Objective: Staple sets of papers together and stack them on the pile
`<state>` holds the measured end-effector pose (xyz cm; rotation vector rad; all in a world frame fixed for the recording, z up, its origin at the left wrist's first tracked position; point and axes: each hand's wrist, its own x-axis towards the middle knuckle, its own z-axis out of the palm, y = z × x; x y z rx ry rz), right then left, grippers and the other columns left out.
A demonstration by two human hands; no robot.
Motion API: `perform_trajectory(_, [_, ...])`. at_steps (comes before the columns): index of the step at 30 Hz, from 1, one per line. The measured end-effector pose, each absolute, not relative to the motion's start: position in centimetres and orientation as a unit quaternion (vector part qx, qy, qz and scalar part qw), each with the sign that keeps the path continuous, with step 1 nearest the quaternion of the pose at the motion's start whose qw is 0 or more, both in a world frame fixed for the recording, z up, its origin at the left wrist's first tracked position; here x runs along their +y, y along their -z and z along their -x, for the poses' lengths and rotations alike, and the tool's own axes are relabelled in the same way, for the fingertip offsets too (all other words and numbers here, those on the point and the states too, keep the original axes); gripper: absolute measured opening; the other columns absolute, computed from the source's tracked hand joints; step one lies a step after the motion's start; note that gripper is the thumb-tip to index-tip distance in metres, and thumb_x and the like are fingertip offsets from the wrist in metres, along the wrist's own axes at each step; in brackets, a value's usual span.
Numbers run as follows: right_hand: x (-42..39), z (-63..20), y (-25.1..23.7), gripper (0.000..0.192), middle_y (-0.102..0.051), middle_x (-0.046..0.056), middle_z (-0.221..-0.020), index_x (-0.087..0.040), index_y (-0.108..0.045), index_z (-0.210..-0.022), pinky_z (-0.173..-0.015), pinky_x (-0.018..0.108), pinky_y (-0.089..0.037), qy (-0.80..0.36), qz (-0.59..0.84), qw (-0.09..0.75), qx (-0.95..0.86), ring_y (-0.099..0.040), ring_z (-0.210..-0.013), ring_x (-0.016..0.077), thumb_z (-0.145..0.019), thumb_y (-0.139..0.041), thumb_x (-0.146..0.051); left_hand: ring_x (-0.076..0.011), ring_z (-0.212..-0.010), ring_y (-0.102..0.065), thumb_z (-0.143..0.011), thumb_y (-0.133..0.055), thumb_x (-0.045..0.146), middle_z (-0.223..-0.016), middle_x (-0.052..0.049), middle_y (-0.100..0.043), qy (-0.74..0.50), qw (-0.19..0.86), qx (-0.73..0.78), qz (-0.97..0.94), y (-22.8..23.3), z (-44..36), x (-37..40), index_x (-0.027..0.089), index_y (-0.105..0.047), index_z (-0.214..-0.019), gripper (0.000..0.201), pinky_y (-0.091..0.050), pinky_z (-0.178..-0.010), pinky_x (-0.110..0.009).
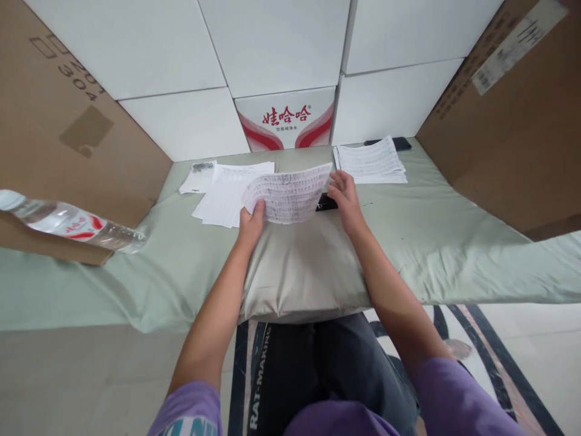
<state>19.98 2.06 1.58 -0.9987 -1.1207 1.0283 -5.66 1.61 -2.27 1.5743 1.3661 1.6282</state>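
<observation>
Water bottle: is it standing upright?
No, the water bottle lies on its side at the left, next to a cardboard box.

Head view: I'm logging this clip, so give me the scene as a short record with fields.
surface: pale green sheet spread flat, with a grey pillow at the near edge
left hand: grips the left end of a printed sheet
right hand: at the sheet's right edge, over a black object; grip unclear
left of sheet: loose papers
right, farther back: paper stack with a dark phone-like object behind it
far left: plastic water bottle, lying on its side
behind: white boxes, red-printed carton, cardboard boxes
</observation>
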Motion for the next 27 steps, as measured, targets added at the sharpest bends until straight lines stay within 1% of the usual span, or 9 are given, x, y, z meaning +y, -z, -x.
perform_trajectory(2, [2.0, -20.5, -1.9, 0.058, -0.061, 0.006, -0.135, -0.029, -0.056, -0.125, -0.098, 0.037, -0.049, -0.466, 0.393, 0.589, -0.531, -0.055, -0.127, 0.0225, -0.074, -0.075, -0.046, -0.0266, -0.120, -0.063, -0.084, -0.062, 0.062, -0.119, -0.014, -0.071, -0.610, 0.286, 0.497, -0.547, 2.4, 5.7, 2.1, 0.015, -0.070, -0.113, 0.056, -0.045, -0.109, -0.040])
perform_trajectory(5, [1.5, -21.5, -2.5, 0.047, -0.071, 0.007, -0.116, -0.025, -0.065, -0.117, -0.098, 0.040, -0.049, -0.528, 0.334, 0.540, -0.563, -0.063, -0.114, 0.0235, -0.077, -0.073, -0.049, -0.0274, -0.120, -0.063, -0.080, -0.065, 0.064, -0.121, -0.015, -0.071, -0.599, 0.333, 0.494, -0.535, 2.6, 5.7, 2.5, 0.015, -0.070, -0.112, 0.059, -0.044, -0.111, -0.043])
perform_trajectory(9, [0.3, -22.8, -3.3, 0.050, -0.073, 0.007, -0.105, -0.024, -0.069, -0.109, -0.092, 0.040, -0.052, -0.578, 0.282, 0.459, -0.613, -0.067, -0.104, 0.0243, -0.068, -0.081, -0.050, -0.0281, -0.122, -0.062, -0.079, -0.067, 0.063, -0.120, -0.013, -0.072, -0.601, 0.345, 0.494, -0.526, 2.9, 5.6, 2.7, 0.016, -0.071, -0.111, 0.057, -0.042, -0.113, -0.045])
perform_trajectory(11, [-0.1, -23.2, -3.1, 0.046, -0.073, 0.006, -0.100, -0.023, -0.072, -0.102, -0.090, 0.040, -0.052, -0.586, 0.284, 0.417, -0.634, -0.068, -0.100, 0.0237, -0.065, -0.084, -0.047, -0.0287, -0.118, -0.064, -0.079, -0.067, 0.063, -0.116, -0.014, -0.073, -0.594, 0.349, 0.496, -0.528, 2.9, 5.5, 2.7, 0.016, -0.071, -0.110, 0.057, -0.044, -0.111, -0.047])
perform_trajectory(15, [-0.4, -23.1, -1.5, 0.026, -0.071, 0.005, -0.086, -0.021, -0.072, -0.084, -0.086, 0.037, -0.052, -0.525, 0.348, 0.446, -0.636, -0.066, -0.087, 0.0206, -0.077, -0.075, -0.047, -0.0289, -0.107, -0.069, -0.074, -0.072, 0.061, -0.111, -0.014, -0.074, -0.550, 0.386, 0.492, -0.554, 3.0, 5.0, 2.6, 0.015, -0.072, -0.106, 0.055, -0.051, -0.102, -0.047])
perform_trajectory(20, [-0.8, -22.6, 0.0, 0.035, -0.069, 0.005, -0.092, -0.022, -0.069, -0.093, -0.088, 0.038, -0.050, -0.449, 0.385, 0.480, -0.648, -0.063, -0.091, 0.0233, -0.071, -0.078, -0.047, -0.0281, -0.104, -0.071, -0.074, -0.072, 0.062, -0.105, -0.013, -0.076, -0.570, 0.382, 0.479, -0.548, 3.4, 5.3, 2.4, 0.015, -0.073, -0.103, 0.055, -0.055, -0.096, -0.044])
perform_trajectory(22, [-1.1, -22.6, 0.0, 0.035, -0.067, 0.006, -0.093, -0.022, -0.066, -0.091, -0.086, 0.038, -0.050, -0.438, 0.386, 0.485, -0.651, -0.062, -0.091, 0.0236, -0.070, -0.079, -0.048, -0.0288, -0.100, -0.071, -0.072, -0.071, 0.066, -0.100, -0.013, -0.076, -0.577, 0.391, 0.454, -0.555, 3.5, 5.6, 2.5, 0.014, -0.074, -0.099, 0.059, -0.056, -0.092, -0.043])
perform_trajectory(25, [-1.4, -22.6, -0.2, 0.033, -0.065, 0.005, -0.090, -0.023, -0.063, -0.089, -0.081, 0.036, -0.051, -0.426, 0.381, 0.471, -0.672, -0.061, -0.084, 0.0216, -0.073, -0.077, -0.047, -0.0287, -0.097, -0.072, -0.067, -0.074, 0.068, -0.096, -0.012, -0.077, -0.573, 0.406, 0.430, -0.567, 3.3, 5.9, 2.4, 0.014, -0.074, -0.096, 0.061, -0.057, -0.089, -0.042])
perform_trajectory(27, [-1.5, -22.6, -0.5, 0.035, -0.067, 0.006, -0.095, -0.023, -0.065, -0.099, -0.083, 0.037, -0.051, -0.440, 0.357, 0.450, -0.690, -0.063, -0.088, 0.0226, -0.074, -0.077, -0.046, -0.0272, -0.096, -0.072, -0.068, -0.076, 0.063, -0.098, -0.012, -0.077, -0.560, 0.403, 0.446, -0.570, 3.1, 5.7, 2.3, 0.014, -0.074, -0.097, 0.057, -0.056, -0.089, -0.041])
